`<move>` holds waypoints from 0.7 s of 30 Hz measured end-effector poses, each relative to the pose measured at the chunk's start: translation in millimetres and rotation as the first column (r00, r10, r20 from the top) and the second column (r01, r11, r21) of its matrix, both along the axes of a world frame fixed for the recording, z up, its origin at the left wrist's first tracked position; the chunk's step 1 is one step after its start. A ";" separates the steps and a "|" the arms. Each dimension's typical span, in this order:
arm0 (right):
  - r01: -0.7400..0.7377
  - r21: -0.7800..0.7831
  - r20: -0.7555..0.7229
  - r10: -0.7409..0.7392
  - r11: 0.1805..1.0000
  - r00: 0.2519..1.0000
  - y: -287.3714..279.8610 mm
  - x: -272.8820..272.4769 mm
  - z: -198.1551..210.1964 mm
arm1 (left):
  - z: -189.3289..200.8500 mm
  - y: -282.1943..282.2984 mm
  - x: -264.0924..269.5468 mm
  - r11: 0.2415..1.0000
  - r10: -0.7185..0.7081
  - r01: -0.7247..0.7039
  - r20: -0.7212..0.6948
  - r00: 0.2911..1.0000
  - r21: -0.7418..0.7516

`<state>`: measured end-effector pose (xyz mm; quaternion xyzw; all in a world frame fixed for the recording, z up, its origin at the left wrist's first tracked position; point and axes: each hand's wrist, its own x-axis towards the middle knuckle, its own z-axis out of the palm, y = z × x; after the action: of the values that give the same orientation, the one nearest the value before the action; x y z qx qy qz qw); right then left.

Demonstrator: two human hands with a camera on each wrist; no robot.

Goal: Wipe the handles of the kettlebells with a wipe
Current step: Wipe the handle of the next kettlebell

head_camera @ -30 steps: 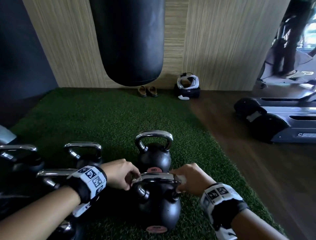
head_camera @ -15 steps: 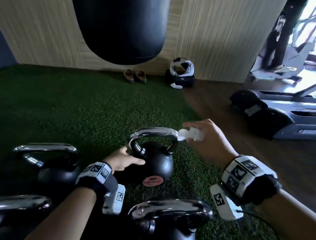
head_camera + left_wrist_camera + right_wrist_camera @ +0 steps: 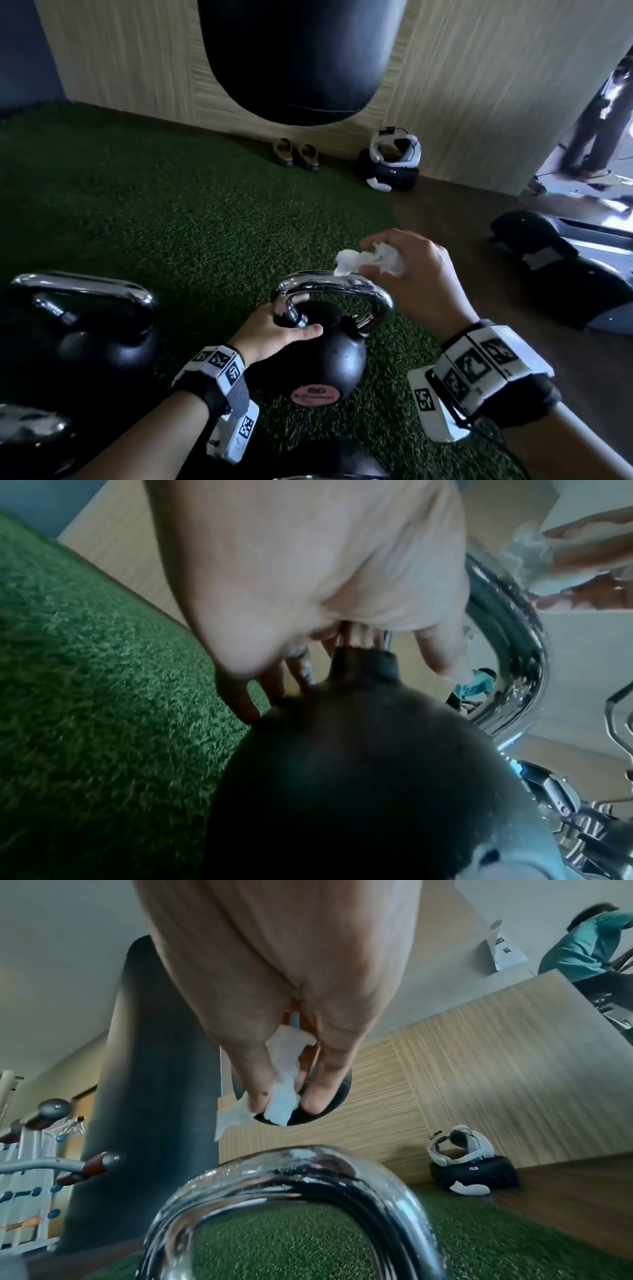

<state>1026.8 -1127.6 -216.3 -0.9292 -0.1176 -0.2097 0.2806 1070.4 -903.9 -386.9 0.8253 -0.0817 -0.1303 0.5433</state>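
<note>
A black kettlebell (image 3: 332,356) with a chrome handle (image 3: 329,282) stands on green turf in the middle of the head view. My left hand (image 3: 274,329) grips it at the handle's left leg, thumb across the ball; the left wrist view shows the fingers (image 3: 240,696) on the ball's shoulder. My right hand (image 3: 411,274) pinches a crumpled white wipe (image 3: 370,260) over the handle's top right. In the right wrist view the wipe (image 3: 284,1085) hangs from my right hand (image 3: 284,1104) just above the handle (image 3: 291,1167), with a small gap.
More kettlebells stand at the left (image 3: 102,329), at the bottom left (image 3: 30,428) and at the bottom edge (image 3: 325,459). A black punching bag (image 3: 301,58) hangs ahead. Slippers (image 3: 296,154) and a headset (image 3: 394,154) lie by the wall. A treadmill (image 3: 565,274) stands on the wood floor at the right.
Both hands left the nearer kettlebell and went to the farther one. The left hand took hold at its handle base. The right hand brought the wipe over the handle's top.
</note>
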 end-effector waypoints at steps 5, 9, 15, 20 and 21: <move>-0.009 -0.059 0.087 0.014 0.998 0.996 11.2 3.0 -13.6 | -10.6 -13.4 -13.7 0.982 0.140 -0.138 0.003 0.990 -0.131; -0.063 -0.140 0.091 0.076 0.988 0.993 25.1 7.4 -28.0 | -13.2 -13.7 -12.8 0.971 0.165 -0.161 0.004 0.986 -0.178; -0.066 -0.242 0.115 0.096 0.968 0.989 11.3 -3.5 -47.2 | -19.3 -12.8 -12.3 0.966 0.171 -0.165 0.013 0.985 -0.199; -0.010 -0.255 0.056 0.025 0.967 0.998 9.1 -21.6 -49.7 | -18.2 -12.9 -13.5 0.966 0.168 -0.163 0.011 0.986 -0.201; -0.025 -0.257 0.057 0.041 0.966 0.998 13.3 -22.4 -50.4 | -17.2 -12.9 -13.4 0.967 0.164 -0.160 0.006 0.986 -0.198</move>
<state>1004.4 -1114.3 -266.6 -0.9487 -0.1677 -0.2168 0.1579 1056.9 -916.8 -404.1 0.7728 -0.0326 -0.0673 0.6302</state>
